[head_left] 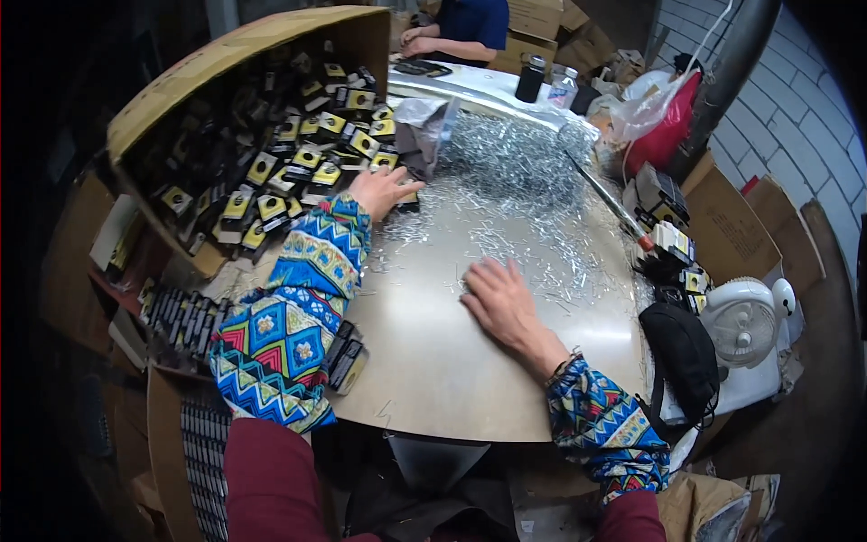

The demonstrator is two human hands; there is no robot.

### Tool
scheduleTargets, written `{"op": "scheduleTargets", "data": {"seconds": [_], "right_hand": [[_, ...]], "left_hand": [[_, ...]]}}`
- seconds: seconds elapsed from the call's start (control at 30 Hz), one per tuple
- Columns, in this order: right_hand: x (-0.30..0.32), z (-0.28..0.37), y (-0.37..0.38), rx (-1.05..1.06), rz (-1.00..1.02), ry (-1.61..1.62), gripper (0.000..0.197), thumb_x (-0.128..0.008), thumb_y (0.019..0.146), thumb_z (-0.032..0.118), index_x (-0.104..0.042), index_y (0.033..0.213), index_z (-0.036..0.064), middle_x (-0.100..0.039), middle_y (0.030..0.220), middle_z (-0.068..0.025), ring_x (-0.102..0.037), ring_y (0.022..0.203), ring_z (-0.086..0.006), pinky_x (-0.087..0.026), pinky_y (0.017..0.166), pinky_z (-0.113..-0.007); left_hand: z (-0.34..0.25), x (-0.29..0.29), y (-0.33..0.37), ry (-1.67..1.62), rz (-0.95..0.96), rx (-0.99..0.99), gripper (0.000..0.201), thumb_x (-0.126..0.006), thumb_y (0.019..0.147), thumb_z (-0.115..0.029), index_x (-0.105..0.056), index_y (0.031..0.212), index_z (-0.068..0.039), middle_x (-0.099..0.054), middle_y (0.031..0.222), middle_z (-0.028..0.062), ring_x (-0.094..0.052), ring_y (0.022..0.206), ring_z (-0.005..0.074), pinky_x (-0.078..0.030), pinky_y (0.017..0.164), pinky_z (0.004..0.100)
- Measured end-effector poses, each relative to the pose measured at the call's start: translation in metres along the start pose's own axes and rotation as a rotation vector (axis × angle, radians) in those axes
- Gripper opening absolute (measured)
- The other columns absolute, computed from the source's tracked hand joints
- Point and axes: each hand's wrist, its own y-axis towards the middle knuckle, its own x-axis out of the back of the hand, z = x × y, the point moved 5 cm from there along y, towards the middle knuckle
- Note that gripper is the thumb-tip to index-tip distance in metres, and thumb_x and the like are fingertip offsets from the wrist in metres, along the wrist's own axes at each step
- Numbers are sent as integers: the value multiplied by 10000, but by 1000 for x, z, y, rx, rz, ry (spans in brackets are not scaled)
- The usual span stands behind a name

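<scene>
My left hand (384, 191) reaches to the mouth of a big tipped carton (248, 36). Its fingers are spread, with a small black-and-yellow box (408, 200) just beneath them; no grip on it shows. Many similar small boxes (307, 158) lie heaped inside the carton. My right hand (501, 303) rests palm down on the metal-topped table (433, 361), fingers stretched out, at the near edge of scattered thin silvery metal pins (533, 244). Whether any pins lie under that palm is hidden. A dense pile of the same pins (515, 158) sits farther back.
Two small boxes (345, 361) stand at the table's left edge. A grey plastic bag (420, 131) lies beside the pile. Rightward are a rod (614, 206), a black pouch (679, 361) and a white fan (741, 325). Across the table sits another person (470, 32) near a black bottle (531, 79).
</scene>
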Motion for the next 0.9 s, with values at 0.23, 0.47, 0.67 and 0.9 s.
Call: {"op": "scheduleTargets", "data": {"seconds": [0.23, 0.47, 0.67, 0.9], "right_hand": [[2, -52, -21, -282, 155, 43, 542, -496, 978, 411, -461, 1400, 74, -374, 1484, -214, -296, 1405, -387, -230, 1133, -549], [-10, -47, 12, -286, 180, -38, 550, -419, 991, 479, -391, 1464, 198, -277, 1547, -175, -206, 1441, -391, -164, 1153, -570], [-18, -12, -7, -302, 215, -16, 579, -413, 988, 488, -393, 1451, 141, -306, 1525, -197, -225, 1424, -422, -164, 1130, -615], [13, 5, -68, -406, 167, -39, 570, -438, 995, 423, -402, 1418, 42, -303, 1523, -212, -241, 1421, -411, -190, 1127, -603]], "left_hand": [[-16, 26, 31, -409, 564, 40, 548, -693, 696, -225, -485, 1147, 8, -560, 1195, 199, -590, 1041, 352, -522, 804, 425], [-24, 64, 9, -26, 486, 116, 692, -796, 634, -346, -492, 1173, -35, -591, 1088, 166, -626, 1003, 317, -524, 816, 406], [7, 95, -43, 324, 237, 178, 396, -719, 682, -161, -575, 1028, -36, -590, 1056, 105, -570, 1001, 235, -418, 875, 352], [-1, 121, -128, -429, 92, 472, 696, -745, 738, -535, -491, 1044, 36, -637, 919, 213, -651, 896, 368, -520, 749, 438]]}}
